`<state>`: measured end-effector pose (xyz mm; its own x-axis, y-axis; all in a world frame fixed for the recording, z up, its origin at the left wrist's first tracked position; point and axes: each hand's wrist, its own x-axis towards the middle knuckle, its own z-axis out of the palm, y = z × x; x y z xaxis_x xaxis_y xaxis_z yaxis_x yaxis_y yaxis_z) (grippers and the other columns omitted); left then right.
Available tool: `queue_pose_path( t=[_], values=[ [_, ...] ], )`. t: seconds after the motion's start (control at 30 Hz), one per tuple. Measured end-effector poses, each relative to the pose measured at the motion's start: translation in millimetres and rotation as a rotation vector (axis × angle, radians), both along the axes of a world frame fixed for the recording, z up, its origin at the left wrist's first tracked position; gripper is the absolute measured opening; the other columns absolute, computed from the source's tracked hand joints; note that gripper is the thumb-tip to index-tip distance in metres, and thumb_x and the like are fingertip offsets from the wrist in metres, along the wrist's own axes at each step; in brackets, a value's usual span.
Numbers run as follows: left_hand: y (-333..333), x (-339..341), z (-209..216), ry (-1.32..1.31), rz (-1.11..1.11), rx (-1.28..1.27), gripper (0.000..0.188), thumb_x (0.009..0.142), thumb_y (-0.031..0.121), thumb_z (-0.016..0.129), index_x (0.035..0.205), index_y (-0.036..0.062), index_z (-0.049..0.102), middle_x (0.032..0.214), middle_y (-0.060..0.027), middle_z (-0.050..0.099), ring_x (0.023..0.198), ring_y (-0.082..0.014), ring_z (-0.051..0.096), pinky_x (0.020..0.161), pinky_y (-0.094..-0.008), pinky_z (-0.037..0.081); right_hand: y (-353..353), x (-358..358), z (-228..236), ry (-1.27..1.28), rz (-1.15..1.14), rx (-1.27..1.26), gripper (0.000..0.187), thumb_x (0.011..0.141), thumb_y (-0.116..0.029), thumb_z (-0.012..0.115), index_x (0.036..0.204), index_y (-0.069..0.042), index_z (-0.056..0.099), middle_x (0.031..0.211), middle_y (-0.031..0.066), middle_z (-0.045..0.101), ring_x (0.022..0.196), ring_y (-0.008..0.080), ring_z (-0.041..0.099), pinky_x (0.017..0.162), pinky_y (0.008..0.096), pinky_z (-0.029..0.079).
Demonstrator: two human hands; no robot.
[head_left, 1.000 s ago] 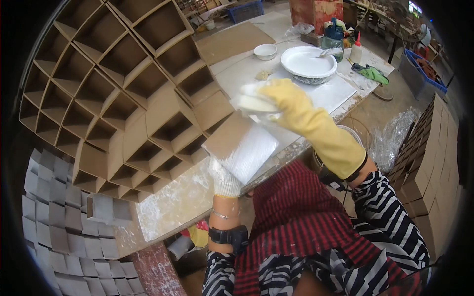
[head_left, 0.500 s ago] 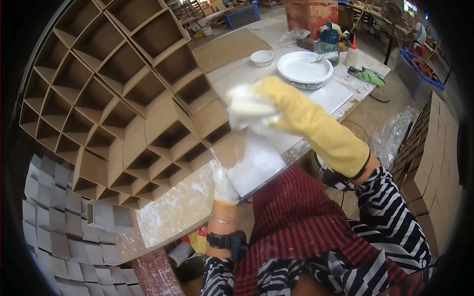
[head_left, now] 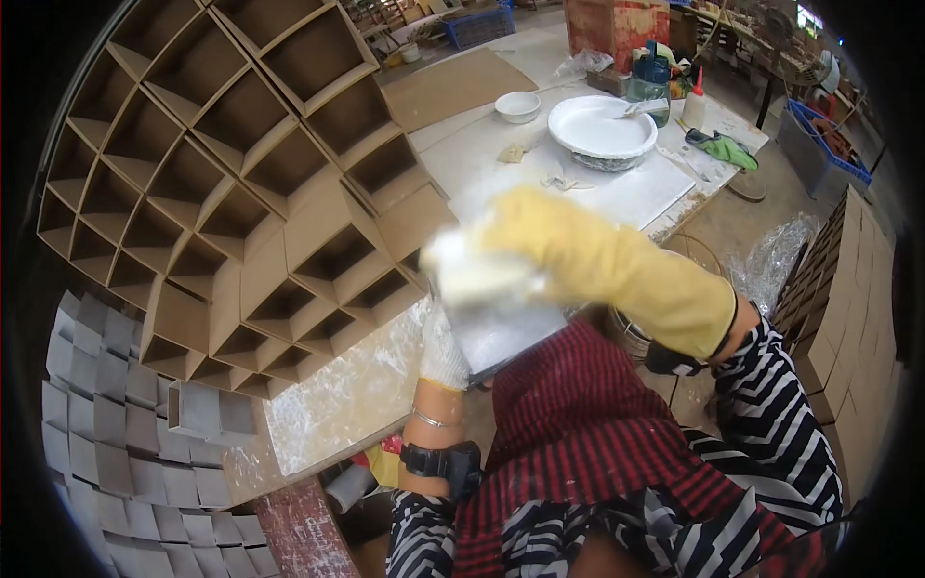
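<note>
My right hand (head_left: 540, 236), in a long yellow rubber glove, is closed around a pale sponge-like block (head_left: 487, 279), smeared by motion. The block is over a flat board (head_left: 506, 337) whose surface is wet and white. Along the board's left edge is my left hand (head_left: 441, 349), in a white knitted glove, holding the board; its fingertips are partly hidden behind the block and the right glove. Beyond them, a round basin (head_left: 602, 125) of white paste stands on the table with a flat scraper (head_left: 644, 108) across its rim.
A tall stack of brown cardboard compartments (head_left: 260, 231) fills the left side, with grey boxes (head_left: 135, 443) below it. On the table (head_left: 462, 154) are a small white bowl (head_left: 518, 106), a red-tipped bottle (head_left: 694, 104), a green jug (head_left: 650, 82) and a green glove (head_left: 721, 147).
My right hand has moved down and slightly left with the block, onto the board, covering its upper part. Small scraps on the table behind have come into view. The left hand stays at the board's edge.
</note>
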<state>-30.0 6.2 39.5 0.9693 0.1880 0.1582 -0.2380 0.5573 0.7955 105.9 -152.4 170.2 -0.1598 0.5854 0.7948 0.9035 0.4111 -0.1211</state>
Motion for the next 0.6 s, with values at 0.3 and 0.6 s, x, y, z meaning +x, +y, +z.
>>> queue_pose_path(
  t=[0.3, 0.6],
  values=[
    [8, 3, -41, 0.026, 0.085, 0.391, 0.040, 0.098, 0.030, 0.040, 0.127, 0.0025, 0.047, 0.120, -0.0107, 0.056, 0.108, -0.0231, 0.055, 0.092, -0.0347, 0.047, 26, 36, 2, -0.076, -0.262, -0.133, 0.052, 0.064, -0.013, 0.075, 0.114, -0.016, 0.060, 0.088, 0.0127, 0.061, 0.085, 0.0347, 0.059, 0.076, 0.0416, 0.048],
    [-9, -4, 19, 0.030, 0.032, 0.295, 0.040, 0.098, 0.031, 0.038, 0.122, 0.0018, 0.052, 0.112, -0.0124, 0.061, 0.097, -0.0213, 0.060, 0.083, -0.0327, 0.051, -11, -36, -1, -0.203, 0.111, -0.322, 0.064, 0.058, -0.013, 0.074, 0.119, -0.020, 0.058, 0.080, 0.0127, 0.059, 0.074, 0.0347, 0.060, 0.064, 0.0428, 0.048]
  ],
)
